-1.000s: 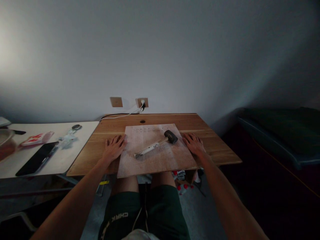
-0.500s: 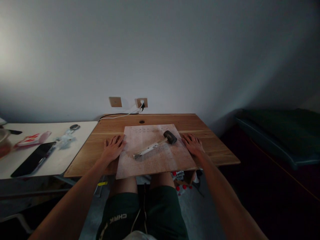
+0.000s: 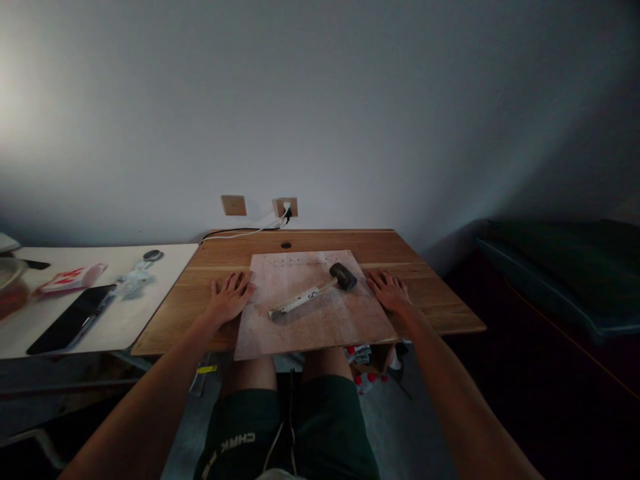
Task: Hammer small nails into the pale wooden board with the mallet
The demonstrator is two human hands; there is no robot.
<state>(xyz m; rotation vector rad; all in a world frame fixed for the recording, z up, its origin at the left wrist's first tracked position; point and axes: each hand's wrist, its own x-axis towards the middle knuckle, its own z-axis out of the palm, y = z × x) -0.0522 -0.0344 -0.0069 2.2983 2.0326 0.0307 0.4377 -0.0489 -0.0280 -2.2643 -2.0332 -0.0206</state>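
Observation:
A mallet (image 3: 310,293) with a black head and a worn, whitish handle lies slantwise on a thin wooden board (image 3: 280,337). The board rests on the wooden desk (image 3: 425,293) and juts out past its front edge, over my thighs. My left hand (image 3: 230,297) lies flat with fingers spread, its fingertips at the board's left edge. On the other side, my right hand (image 3: 389,290) is also flat and open, beside the board's right edge. Neither hand touches the mallet. A row of small marks or nails runs along the board's far end; they are too small to tell.
At left, a white table (image 3: 170,260) bears a dark phone (image 3: 73,320), a red-and-white packet (image 3: 73,279), a crumpled clear plastic piece (image 3: 135,280) and a bowl (image 3: 11,287). Cables (image 3: 245,233) run to a wall socket (image 3: 287,207). A dark cushion (image 3: 565,267) lies at right.
The whole view has shifted very slightly. Both hands, the board and the mallet keep their places.

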